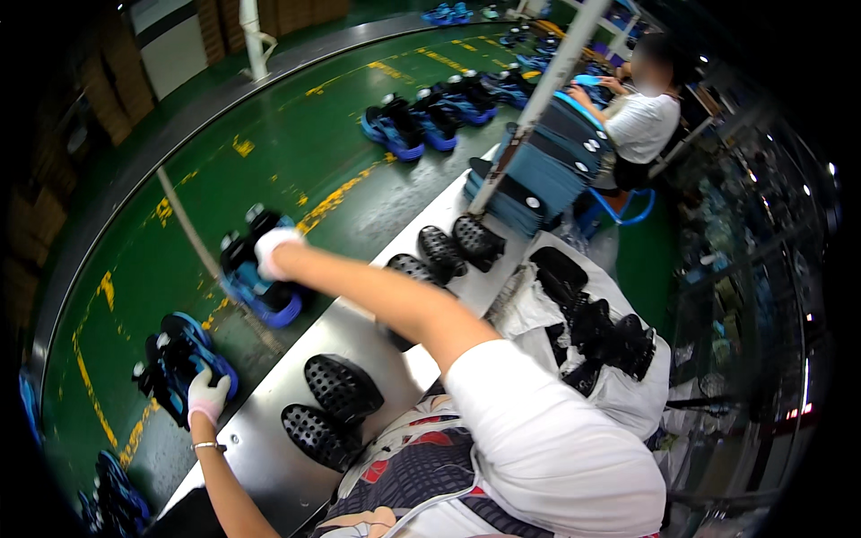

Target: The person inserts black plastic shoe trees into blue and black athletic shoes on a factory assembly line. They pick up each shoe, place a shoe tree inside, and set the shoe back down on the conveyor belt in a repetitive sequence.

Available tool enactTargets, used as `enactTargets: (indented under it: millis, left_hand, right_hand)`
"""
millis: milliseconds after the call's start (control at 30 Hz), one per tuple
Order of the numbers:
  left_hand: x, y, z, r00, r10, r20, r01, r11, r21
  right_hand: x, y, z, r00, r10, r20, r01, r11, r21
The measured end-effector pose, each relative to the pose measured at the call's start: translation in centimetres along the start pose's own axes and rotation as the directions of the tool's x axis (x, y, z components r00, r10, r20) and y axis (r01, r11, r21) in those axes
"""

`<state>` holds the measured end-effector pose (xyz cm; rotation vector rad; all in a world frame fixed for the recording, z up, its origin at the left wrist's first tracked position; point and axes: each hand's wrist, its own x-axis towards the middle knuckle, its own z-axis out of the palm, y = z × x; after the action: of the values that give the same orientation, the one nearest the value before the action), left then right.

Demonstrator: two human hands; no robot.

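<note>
My left hand (208,394), in a white glove, rests at a pair of blue-and-black sneakers (184,348), thumb and fingers apart. Farther along, my right arm stretches across to another sneaker pair (260,291). My gloved right hand (278,248) is closed at the upper part of one of these shoes; its fingertips are partly hidden. Both pairs stand on a green surface (126,332) with worn yellow marks. Close to my body, two black perforated shoe-shaped pieces (343,387) lie on a metal ledge (260,408).
More black perforated pieces (439,249) lie along the ledge. Beside me a white sack (628,394) holds black pieces. A slanted pole (538,99) rises near stacked blue-grey sheets (547,166). Another person (646,121) works behind them. More sneakers (430,117) stand farther along.
</note>
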<state>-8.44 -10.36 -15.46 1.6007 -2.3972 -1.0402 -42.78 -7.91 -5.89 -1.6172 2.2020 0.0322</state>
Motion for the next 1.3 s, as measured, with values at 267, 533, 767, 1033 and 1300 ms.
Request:
enactTargets:
  millis: [267, 533, 767, 1033, 1300]
  left_hand:
    - [-0.8, -0.5, -0.2, 0.997, -0.068, -0.049, 0.06, 0.989, -0.136]
    - [-7.0, 6.0, -0.7, 0.787, 0.25, -0.564, -0.11, 0.956, 0.27]
    - [-13.8, 3.6, 6.1, 0.957, -0.098, -0.272, -0.065, 0.844, -0.532]
    - [-17.2, 6.9, 10.3, 0.991, -0.127, -0.048, 0.072, 0.789, -0.61]
    - [-15.1, 4.0, 11.0, 0.998, -0.055, 0.003, 0.047, 0.827, -0.561]
  right_hand:
    - [-8.9, -5.6, 1.9, 0.963, -0.182, -0.196, 0.164, 0.981, -0.103]
    - [-25.9, -7.0, 6.1, 0.671, -0.741, 0.026, 0.741, 0.668, -0.065]
    - [-27.4, -5.7, 7.8, 0.673, -0.732, -0.107, 0.713, 0.681, -0.168]
    - [-27.9, -3.8, 7.8, 0.754, -0.641, -0.145, 0.642, 0.766, -0.048]
    - [-27.2, -3.0, 6.8, 0.706, -0.702, -0.097, 0.698, 0.712, -0.079]
